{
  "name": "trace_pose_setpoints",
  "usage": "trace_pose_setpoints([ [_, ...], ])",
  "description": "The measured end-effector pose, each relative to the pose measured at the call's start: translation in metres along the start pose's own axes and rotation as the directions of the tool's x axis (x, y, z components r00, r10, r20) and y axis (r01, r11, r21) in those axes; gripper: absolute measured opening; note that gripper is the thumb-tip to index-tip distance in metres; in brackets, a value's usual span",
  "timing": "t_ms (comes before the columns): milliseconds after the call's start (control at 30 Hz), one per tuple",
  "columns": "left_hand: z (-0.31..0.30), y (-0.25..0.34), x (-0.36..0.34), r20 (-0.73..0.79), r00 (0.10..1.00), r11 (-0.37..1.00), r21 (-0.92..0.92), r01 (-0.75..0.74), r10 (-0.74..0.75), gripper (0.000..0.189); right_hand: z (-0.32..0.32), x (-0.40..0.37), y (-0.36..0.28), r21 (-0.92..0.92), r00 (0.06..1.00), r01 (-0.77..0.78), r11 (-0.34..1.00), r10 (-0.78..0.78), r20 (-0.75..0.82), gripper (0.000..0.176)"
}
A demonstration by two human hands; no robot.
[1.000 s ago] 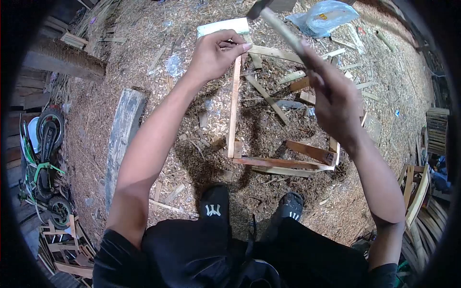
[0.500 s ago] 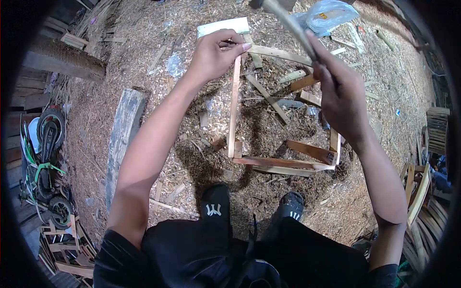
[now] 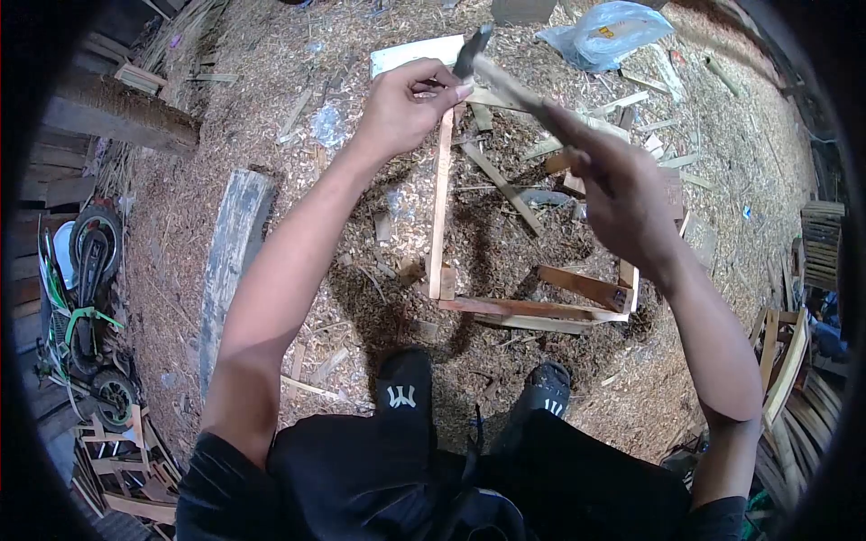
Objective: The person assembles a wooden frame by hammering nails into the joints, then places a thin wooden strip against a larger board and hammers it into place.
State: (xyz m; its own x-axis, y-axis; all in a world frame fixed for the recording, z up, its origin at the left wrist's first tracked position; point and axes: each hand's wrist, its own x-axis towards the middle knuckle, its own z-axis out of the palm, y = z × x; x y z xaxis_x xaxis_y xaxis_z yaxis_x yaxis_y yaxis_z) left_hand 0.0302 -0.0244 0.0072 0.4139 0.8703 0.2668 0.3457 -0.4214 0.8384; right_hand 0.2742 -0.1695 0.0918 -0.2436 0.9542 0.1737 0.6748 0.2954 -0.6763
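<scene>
My right hand [image 3: 622,185] is wrapped round the handle of a hammer [image 3: 514,88]. The hammer's dark head is right beside the fingertips of my left hand [image 3: 406,108]. My left thumb and fingers are pinched together at the upper left corner of a wooden frame [image 3: 441,203]; whatever is between them is too small to make out. The frame of thin strips lies on the ground, its near side [image 3: 532,308] in front of my feet. Just beyond my left hand lies a pale wood block [image 3: 415,54].
Wood scraps [image 3: 505,189] are scattered over the shavings. A weathered plank [image 3: 236,243] lies at the left, with a green toy-like or real motorbike [image 3: 86,316] beyond. A plastic bag [image 3: 604,36] rests at the back; more wooden frames [image 3: 787,361] stand at the right.
The hammer has swung down and left, bringing its head from the top edge to my left fingertips. My right hand has moved slightly left; my left hand has stayed in place.
</scene>
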Motion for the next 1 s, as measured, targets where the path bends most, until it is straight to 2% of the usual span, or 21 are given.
trace_pose_setpoints([
  [33, 0.002, -0.001, -0.001, -0.020, 0.999, 0.999, -0.023, -0.048, 0.048, 0.016, -0.002, 0.000, -0.003, 0.002, 1.000, -0.006, 1.000, 0.006, 0.002, 0.053],
  [100, 0.000, -0.003, -0.002, -0.004, 0.999, 0.999, 0.013, -0.045, 0.045, 0.016, -0.004, 0.002, -0.011, -0.032, 0.970, 0.075, 0.997, -0.080, -0.231, 0.055],
  [133, -0.001, -0.003, 0.000, 0.008, 0.999, 0.997, 0.052, -0.050, 0.050, 0.016, -0.001, 0.000, -0.007, -0.034, 0.970, 0.076, 0.997, -0.082, -0.230, 0.055],
  [200, -0.002, -0.002, 0.000, 0.006, 0.999, 0.998, 0.037, -0.050, 0.049, 0.016, 0.005, -0.005, 0.002, -0.142, 1.000, -0.010, 0.990, 0.010, 0.004, 0.062],
  [267, -0.001, -0.003, 0.001, 0.008, 0.999, 0.999, 0.020, -0.050, 0.050, 0.016, 0.000, -0.005, 0.004, -0.150, 1.000, -0.021, 0.988, 0.021, 0.001, 0.062],
  [333, 0.001, -0.004, 0.000, -0.017, 0.999, 0.999, -0.009, -0.031, 0.030, 0.014, -0.004, -0.002, -0.002, -0.033, 0.994, -0.011, 0.999, 0.007, -0.109, 0.055],
  [367, -0.002, -0.005, -0.001, 0.001, 0.995, 0.995, 0.015, -0.099, 0.099, 0.013, -0.002, 0.001, -0.007, -0.021, 0.972, 0.065, 0.998, -0.068, -0.223, 0.055],
  [400, -0.001, -0.006, 0.000, -0.001, 0.995, 0.995, 0.014, -0.099, 0.099, 0.013, 0.000, -0.001, -0.003, -0.022, 0.973, 0.066, 0.998, -0.069, -0.222, 0.055],
  [467, -0.001, -0.007, 0.000, 0.013, 0.999, 0.997, 0.068, -0.034, 0.033, 0.014, 0.007, -0.004, 0.008, -0.193, 0.999, 0.053, 0.980, -0.054, 0.001, 0.054],
  [500, -0.001, -0.006, 0.001, 0.027, 0.999, 0.999, -0.019, -0.034, 0.035, 0.015, 0.002, -0.004, 0.001, -0.194, 0.997, 0.070, 0.978, -0.076, -0.023, 0.054],
  [533, -0.001, -0.005, 0.002, 0.028, 0.999, 0.999, -0.017, -0.038, 0.039, 0.015, -0.001, -0.002, 0.000, -0.195, 0.997, 0.070, 0.978, -0.077, -0.027, 0.054],
  [633, 0.001, -0.005, -0.002, -0.023, 0.997, 0.997, -0.018, -0.076, 0.075, 0.016, -0.007, 0.001, -0.006, -0.067, 0.974, 0.094, 0.993, -0.106, -0.198, 0.055],
  [667, 0.001, -0.004, -0.002, -0.014, 0.998, 0.998, -0.022, -0.054, 0.053, 0.017, -0.004, 0.001, -0.002, -0.068, 0.975, 0.095, 0.993, -0.106, -0.195, 0.055],
  [733, 0.000, -0.002, -0.001, -0.005, 0.999, 0.999, -0.025, -0.038, 0.037, 0.018, 0.003, -0.001, 0.010, -0.159, 0.989, 0.129, 0.979, -0.140, -0.057, 0.056],
  [800, -0.002, -0.001, -0.003, 0.036, 0.999, 0.999, -0.051, 0.010, -0.008, 0.021, 0.002, -0.004, 0.014, -0.165, 0.984, 0.135, 0.977, -0.152, -0.096, 0.058],
  [867, -0.004, -0.005, -0.007, 0.010, 1.000, 1.000, 0.011, 0.004, -0.004, 0.025, 0.001, -0.007, 0.013, -0.034, 0.997, -0.011, 0.999, 0.009, -0.076, 0.059],
  [900, -0.005, -0.005, -0.010, 0.025, 1.000, 1.000, -0.024, 0.008, -0.008, 0.026, 0.000, -0.008, 0.012, -0.033, 0.998, -0.011, 0.999, 0.009, -0.070, 0.059],
  [967, -0.006, -0.004, -0.008, 0.039, 0.999, 0.998, -0.057, 0.004, -0.002, 0.028, -0.002, -0.008, 0.011, -0.154, 0.996, 0.006, 0.988, -0.020, -0.088, 0.065],
  [1000, -0.006, -0.003, -0.006, 0.038, 0.999, 0.999, -0.045, 0.017, -0.015, 0.028, -0.001, -0.008, 0.010, -0.154, 0.996, 0.007, 0.988, -0.021, -0.090, 0.065],
])
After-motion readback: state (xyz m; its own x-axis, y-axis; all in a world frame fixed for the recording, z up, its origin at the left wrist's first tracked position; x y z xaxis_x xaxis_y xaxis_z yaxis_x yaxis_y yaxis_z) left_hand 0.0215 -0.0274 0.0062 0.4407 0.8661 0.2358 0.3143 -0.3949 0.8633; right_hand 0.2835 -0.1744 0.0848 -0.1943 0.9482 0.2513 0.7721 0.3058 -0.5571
